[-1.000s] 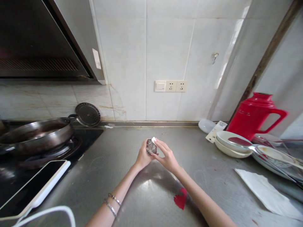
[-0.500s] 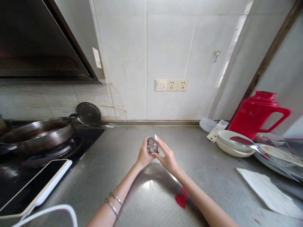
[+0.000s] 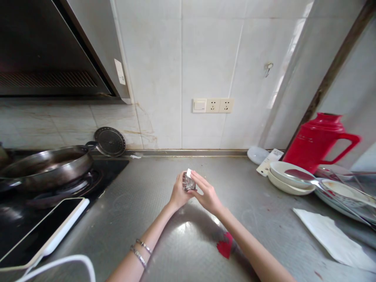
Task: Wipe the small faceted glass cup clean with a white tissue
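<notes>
Above the middle of the steel counter, my left hand (image 3: 178,193) is wrapped round the left side of a small clear, dark-tinted glass object (image 3: 188,183). My right hand (image 3: 208,196) holds a small white piece (image 3: 188,172) under its fingertips, against the top of the glass object. The right thumb touches the object's lower edge. What the white piece is made of is too small to tell.
A pan (image 3: 48,168) stands on the stove at left, with a phone (image 3: 44,231) near it. At right are a red thermos (image 3: 319,141), stacked bowls (image 3: 289,184), a remote (image 3: 269,162) and a white sheet (image 3: 331,235). A red patch (image 3: 225,246) lies near my right forearm.
The white piece has moved left, from the glass object's right edge onto its top, with my right fingers following it. My left hand has stayed in place.
</notes>
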Available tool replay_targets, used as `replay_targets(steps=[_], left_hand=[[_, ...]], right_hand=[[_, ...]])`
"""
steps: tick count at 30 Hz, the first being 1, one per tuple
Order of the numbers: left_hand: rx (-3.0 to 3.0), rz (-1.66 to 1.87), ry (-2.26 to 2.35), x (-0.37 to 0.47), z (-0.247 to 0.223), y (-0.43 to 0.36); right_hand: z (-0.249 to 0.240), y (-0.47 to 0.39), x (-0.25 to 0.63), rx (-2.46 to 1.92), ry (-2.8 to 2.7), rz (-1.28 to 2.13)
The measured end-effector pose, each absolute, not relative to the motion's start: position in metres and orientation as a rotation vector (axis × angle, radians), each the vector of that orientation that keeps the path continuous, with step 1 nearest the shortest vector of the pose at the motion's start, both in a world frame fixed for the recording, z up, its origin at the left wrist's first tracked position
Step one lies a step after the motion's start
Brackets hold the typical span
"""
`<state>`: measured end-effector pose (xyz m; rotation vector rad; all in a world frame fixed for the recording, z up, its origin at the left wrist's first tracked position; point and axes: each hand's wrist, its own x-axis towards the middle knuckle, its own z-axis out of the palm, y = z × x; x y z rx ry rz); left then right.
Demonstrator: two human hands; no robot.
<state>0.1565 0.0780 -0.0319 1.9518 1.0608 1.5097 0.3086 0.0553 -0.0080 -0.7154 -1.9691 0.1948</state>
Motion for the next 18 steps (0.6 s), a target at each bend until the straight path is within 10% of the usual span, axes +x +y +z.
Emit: replay_targets(steps=[18], left_hand=[[2.22, 1.439, 1.141, 0.157, -0.031, 0.074]], right_hand=[[0.008, 0.048, 0.323, -0.533, -2.112, -0.064]])
